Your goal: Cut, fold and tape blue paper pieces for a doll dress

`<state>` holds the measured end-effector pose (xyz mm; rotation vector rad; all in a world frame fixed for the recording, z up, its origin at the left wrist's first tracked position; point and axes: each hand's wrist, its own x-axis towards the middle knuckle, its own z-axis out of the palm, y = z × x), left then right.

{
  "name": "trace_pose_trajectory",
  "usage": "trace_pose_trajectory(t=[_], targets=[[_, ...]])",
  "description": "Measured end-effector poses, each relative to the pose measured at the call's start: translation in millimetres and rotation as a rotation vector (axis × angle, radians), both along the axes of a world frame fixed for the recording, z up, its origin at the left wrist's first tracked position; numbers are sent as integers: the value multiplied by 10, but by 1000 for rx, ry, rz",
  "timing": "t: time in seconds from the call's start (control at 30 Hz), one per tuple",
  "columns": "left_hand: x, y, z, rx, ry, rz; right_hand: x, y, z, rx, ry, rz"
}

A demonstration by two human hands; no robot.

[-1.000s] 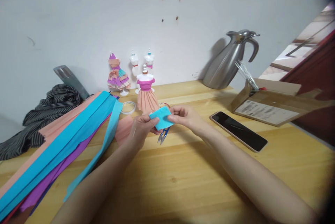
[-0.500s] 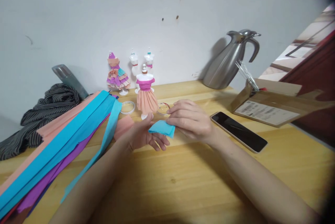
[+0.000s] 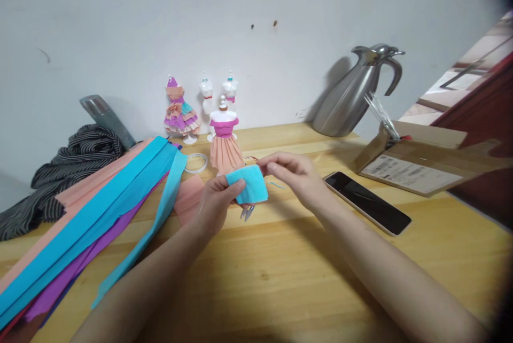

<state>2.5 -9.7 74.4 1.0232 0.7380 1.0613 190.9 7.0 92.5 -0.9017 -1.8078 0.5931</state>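
Wooden table (image 3: pixel 264 279); right hand (image 3: pixel 294 177) at blue paper (image 3: pixel 251 185)'s upper right corner, can't tell if fingers pinch it; left hand (image 3: pixel 216 196), thumb and fingers clamped on its left side; paper between hands; snips (image 3: pixel 247 215) partly behind.

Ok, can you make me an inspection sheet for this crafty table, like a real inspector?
Surface: pale wooden table.
Job's things: turquoise piece held up; scissor blades show below it; peach-skirted dress form stands behind.
Clutter: long coloured strips and striped cloth left; phone and open cardboard box right.
Fingers: left hand pinches the turquoise piece; right hand has its fingertips by the upper-right corner, grip unclear.
Cables: nothing seen.
Surroundings: pale wall with small holes; metal jug at back right.
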Motion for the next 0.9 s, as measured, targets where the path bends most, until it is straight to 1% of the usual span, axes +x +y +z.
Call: trace_pose_trajectory(t=[0.03,0.07,0.1,0.13,0.17,0.2,0.3,0.4,0.5,0.63,0.73,0.83,0.9], targets=[[6,-1,-16,21,12,32,-11,-6,1,-154,74,57],[10,-1,-31,37,20,61,-28,-16,5,-264,127,122],[12,-1,-43,49,26,84,-52,-31,9,-330,153,171],[13,-1,-51,58,30,103,-83,-50,14,-359,149,195],[13,-2,-54,65,36,123,-118,-71,17,-366,124,188],[13,-5,-50,71,46,146,-155,-91,16,-365,100,152],[14,-29,-6,89,119,210,-252,-132,-12,-344,58,8],[19,-63,42,130,191,228,-294,-129,-55,-318,81,-69],[25,-77,41,148,218,218,-290,-105,-75,-384,196,-31],[24,-55,-20,122,194,201,-265,-77,-65,-467,315,42],[1,-24,-61,112,156,165,-246,-64,-53,-487,335,76],[-27,3,-81,111,111,94,-229,-54,-54,-485,323,90],[-29,10,-83,96,120,46,-223,-50,-61,-511,317,109]])
